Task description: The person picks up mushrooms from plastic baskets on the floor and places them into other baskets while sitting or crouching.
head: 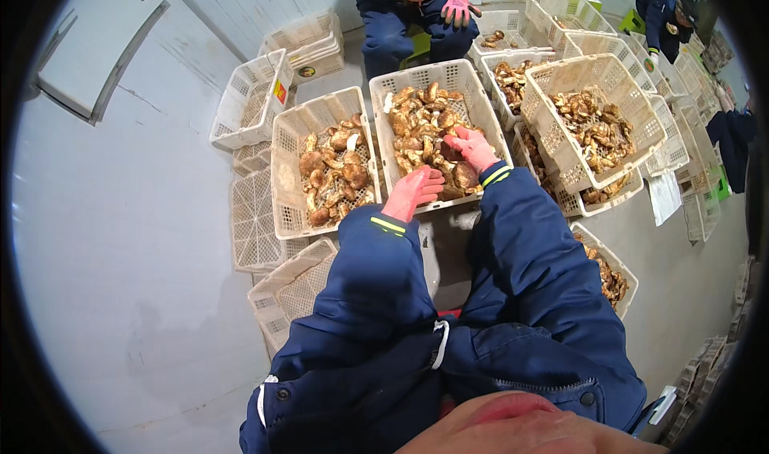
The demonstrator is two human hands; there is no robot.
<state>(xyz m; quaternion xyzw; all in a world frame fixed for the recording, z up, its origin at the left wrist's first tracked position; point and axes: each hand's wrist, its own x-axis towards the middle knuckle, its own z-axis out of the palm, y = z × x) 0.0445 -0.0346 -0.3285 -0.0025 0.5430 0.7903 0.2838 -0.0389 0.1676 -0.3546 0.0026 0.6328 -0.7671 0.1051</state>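
Observation:
A white plastic crate (434, 206) stands right before me, with brown-capped mushrooms (414, 127) spread over its bottom. My left hand (414, 193), in a pink glove, is over its near edge, fingers stretched to the right, with nothing visible in it. Above the mushrooms at the crate's right side is my right hand (473, 149), also pink-gloved, its fingers pointing left. A dark mushroom cap (450, 152) lies under those fingers; whether they grip it is not clear. To the left stands a second crate (285, 172) holding more mushrooms (336, 172) and a white piece (352, 142).
Stacked crates (601, 181) with mushrooms rise at the right, and another crate (628, 301) sits lower down. Crates (255, 220) line the left wall. Opposite me sits a person (390, 24) with a pink glove (458, 8); another person (664, 21) bends at the far right.

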